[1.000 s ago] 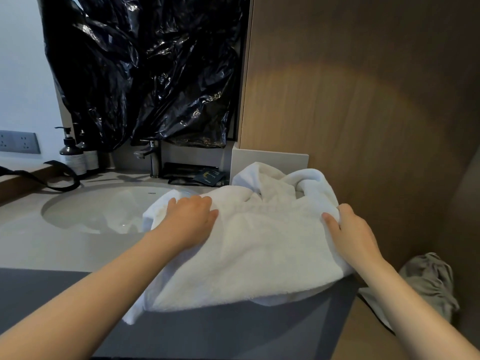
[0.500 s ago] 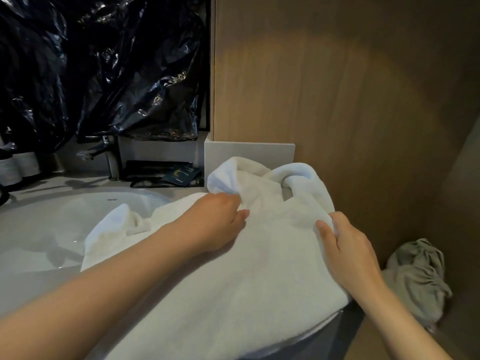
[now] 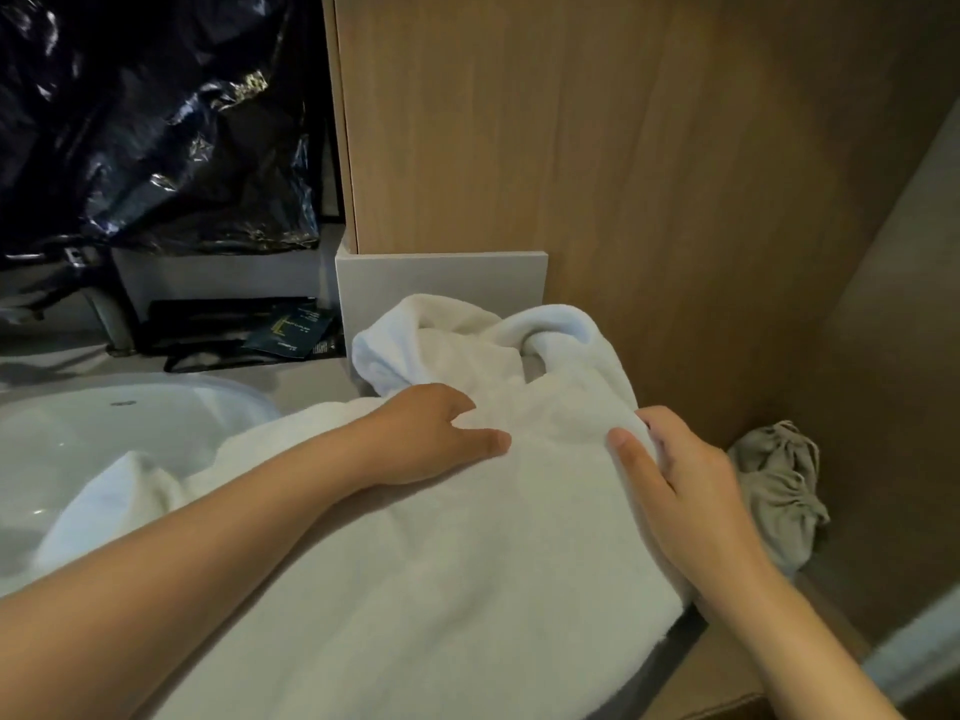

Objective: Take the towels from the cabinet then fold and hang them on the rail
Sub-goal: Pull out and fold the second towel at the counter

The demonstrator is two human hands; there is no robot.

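1. White towel [image 3: 467, 563]: it lies spread over the right part of the vanity counter [image 3: 311, 379]. Its long axis runs from the near left to the far right. The far end is bunched into rolled folds and points at the corner where the grey upstand [image 3: 441, 283] meets the wooden panel [image 3: 623, 148]. The near edge hangs over the front of the counter, and a left fold droops into the sink basin [image 3: 104, 433].
2. Left hand [image 3: 431, 433]: it rests on the towel just short of the bunched end. The thumb lies flat, the fingers curl down into the cloth, and a ridge of fabric is gripped between them.
3. Right hand [image 3: 675, 485]: it is at the towel's right edge. The thumb is on top and the fingers are wrapped round the border, pinching it.
4. Obstructions: the upstand and the wooden panel close off the far and right sides of the towel. The basin opens directly to its left.
5. Surroundings: a black plastic sheet [image 3: 156, 122] hangs above the basin. Beneath it are a blurred tap [image 3: 111, 324] and a dark packet [image 3: 291, 330] on a black tray. A crumpled grey cloth [image 3: 779, 491] lies lower, to the right of the counter, near the right hand.
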